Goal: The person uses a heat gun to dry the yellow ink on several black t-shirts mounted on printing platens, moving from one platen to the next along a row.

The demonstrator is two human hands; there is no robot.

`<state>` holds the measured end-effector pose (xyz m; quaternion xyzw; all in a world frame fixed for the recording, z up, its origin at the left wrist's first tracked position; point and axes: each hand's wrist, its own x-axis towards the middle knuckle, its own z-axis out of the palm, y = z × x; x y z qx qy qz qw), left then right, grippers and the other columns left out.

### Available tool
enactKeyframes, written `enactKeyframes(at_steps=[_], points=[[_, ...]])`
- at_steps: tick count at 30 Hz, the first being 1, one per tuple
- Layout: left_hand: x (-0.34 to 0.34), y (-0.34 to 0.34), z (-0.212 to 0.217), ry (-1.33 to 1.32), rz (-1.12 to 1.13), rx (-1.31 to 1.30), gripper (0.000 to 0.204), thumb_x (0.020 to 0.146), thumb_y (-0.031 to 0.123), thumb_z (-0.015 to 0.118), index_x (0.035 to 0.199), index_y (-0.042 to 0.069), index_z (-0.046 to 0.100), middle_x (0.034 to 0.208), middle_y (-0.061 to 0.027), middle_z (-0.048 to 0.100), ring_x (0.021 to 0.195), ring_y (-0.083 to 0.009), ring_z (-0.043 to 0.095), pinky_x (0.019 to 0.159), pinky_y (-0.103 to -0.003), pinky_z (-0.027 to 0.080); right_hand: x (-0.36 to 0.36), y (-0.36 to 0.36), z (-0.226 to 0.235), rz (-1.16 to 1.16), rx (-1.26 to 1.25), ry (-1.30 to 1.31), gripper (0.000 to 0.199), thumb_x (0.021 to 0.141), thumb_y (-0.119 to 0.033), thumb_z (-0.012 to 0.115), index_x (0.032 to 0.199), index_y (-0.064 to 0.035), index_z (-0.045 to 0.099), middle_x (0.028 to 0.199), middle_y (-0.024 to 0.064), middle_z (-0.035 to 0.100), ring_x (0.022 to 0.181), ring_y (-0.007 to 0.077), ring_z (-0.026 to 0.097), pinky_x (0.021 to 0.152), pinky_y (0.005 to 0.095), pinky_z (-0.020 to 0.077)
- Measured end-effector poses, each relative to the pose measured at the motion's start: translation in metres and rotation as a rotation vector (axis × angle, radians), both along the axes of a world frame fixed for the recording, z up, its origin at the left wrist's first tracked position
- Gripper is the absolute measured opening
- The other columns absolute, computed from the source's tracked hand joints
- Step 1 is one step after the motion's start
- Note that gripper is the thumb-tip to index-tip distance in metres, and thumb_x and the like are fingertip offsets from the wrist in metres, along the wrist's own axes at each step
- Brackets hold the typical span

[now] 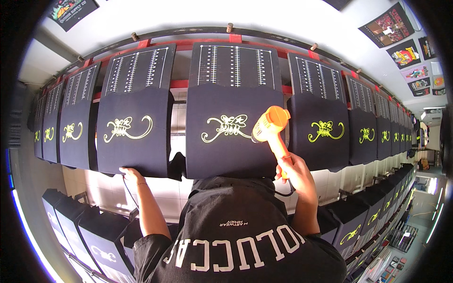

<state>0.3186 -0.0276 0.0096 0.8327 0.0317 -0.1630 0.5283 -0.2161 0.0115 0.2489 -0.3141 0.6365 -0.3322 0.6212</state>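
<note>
An orange heat gun (272,126) is in my right hand (298,173), whose fingers wrap round its handle. Its dark nozzle points left, close over the right end of a yellow-green line print (227,128) on the dark shirt (231,160) in the middle. That shirt is stretched flat over a black board (236,66) marked with white scales. My left hand (132,175) is closed by the lower edge of the shirt (132,158) to the left, with a thin dark cord (129,194) hanging from it. The fingertips are partly hidden.
More boards with printed dark shirts (321,132) stand in a row on both sides, along a red and black rail (179,42). A second row of shirt-covered boards (351,231) runs behind me. Posters (388,28) hang on the white wall, and pale floor tiles (163,186) show between the rows.
</note>
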Motion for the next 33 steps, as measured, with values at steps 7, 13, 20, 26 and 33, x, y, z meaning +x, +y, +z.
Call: enactKeyframes(at_steps=[7,13,20,26,33], points=[[0.032,0.011,-0.038,-0.012,0.008,-0.021,0.083,0.096,0.058,0.040,0.131,-0.018,0.044,0.135,-0.0303,0.052,0.122,-0.0413,0.053,0.107,-0.042,0.037,0.011,-0.018,0.002,0.119,0.021,-0.022,0.030,0.095,-0.024,0.061,0.109,0.0020,0.056,0.075,0.0028,0.062,0.062,0.0105,0.062,0.050,0.0222,0.0473],[0.034,0.010,-0.042,-0.049,0.032,0.128,0.079,0.097,0.056,0.043,0.131,-0.015,0.047,0.133,-0.0294,0.054,0.119,-0.0400,0.055,0.104,-0.041,0.039,0.022,-0.037,-0.002,0.191,0.006,-0.033,0.028,0.096,-0.024,0.061,0.109,0.0011,0.056,0.076,0.0023,0.061,0.063,0.0100,0.062,0.051,0.0218,0.0477],[0.028,0.009,-0.035,-0.047,0.014,0.026,0.081,0.097,0.057,0.039,0.131,-0.017,0.046,0.136,-0.0284,0.052,0.122,-0.0385,0.054,0.106,-0.040,0.039,0.024,-0.050,-0.005,0.300,0.007,-0.078,0.028,0.096,-0.024,0.061,0.109,0.0007,0.055,0.076,0.0017,0.061,0.063,0.0095,0.063,0.051,0.0214,0.0479],[0.024,0.008,-0.032,-0.048,0.042,0.088,0.083,0.096,0.059,0.040,0.127,-0.017,0.050,0.132,-0.0312,0.053,0.119,-0.0417,0.055,0.105,-0.042,0.040,0.033,-0.055,-0.020,0.255,-0.037,-0.051,0.028,0.095,-0.025,0.062,0.107,-0.0003,0.056,0.076,0.0014,0.060,0.064,0.0095,0.063,0.051,0.0213,0.0476],[0.022,0.006,-0.025,-0.038,0.002,0.122,0.082,0.097,0.057,0.040,0.130,-0.018,0.046,0.133,-0.0325,0.052,0.121,-0.0420,0.054,0.105,-0.042,0.040,0.035,-0.058,-0.016,0.142,-0.025,-0.009,0.027,0.095,-0.025,0.063,0.106,-0.0011,0.056,0.076,0.0010,0.059,0.064,0.0088,0.062,0.051,0.0215,0.0475]])
